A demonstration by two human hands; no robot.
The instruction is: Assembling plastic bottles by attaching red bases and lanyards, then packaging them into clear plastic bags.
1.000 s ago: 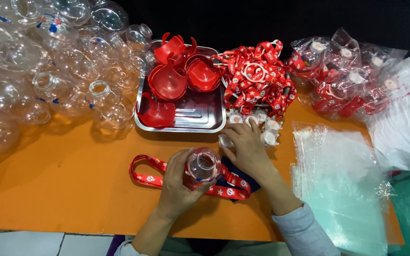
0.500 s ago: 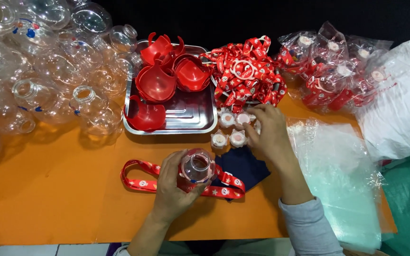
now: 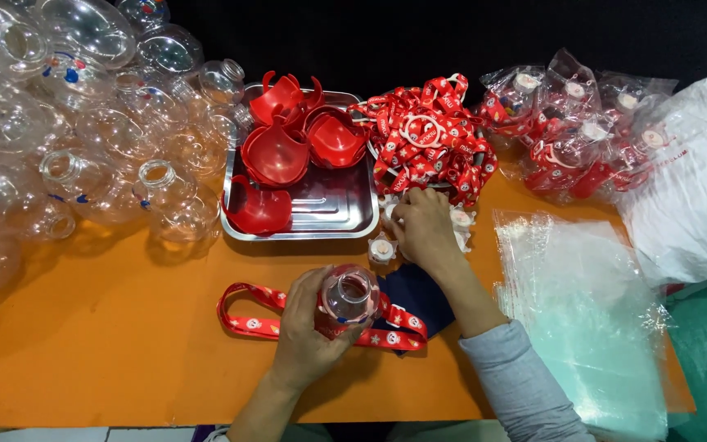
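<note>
Right hand (image 3: 423, 227) reached white caps (image 3: 382, 250); clear bottle (image 3: 347, 299) upright.

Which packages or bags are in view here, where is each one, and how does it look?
Filled clear bags: far right of table, crinkled, red and white items inside.
Stack of empty clear bags: right table edge, flat, glossy.
White sack: far right, bulging, plain white.

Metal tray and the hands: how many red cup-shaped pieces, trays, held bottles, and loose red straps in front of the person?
Red cup-shaped pieces in the tray: 4
Metal tray: 1
Clear bottle in the left hand: 1
Red strap lying beneath it: 1
Total: 7
</note>
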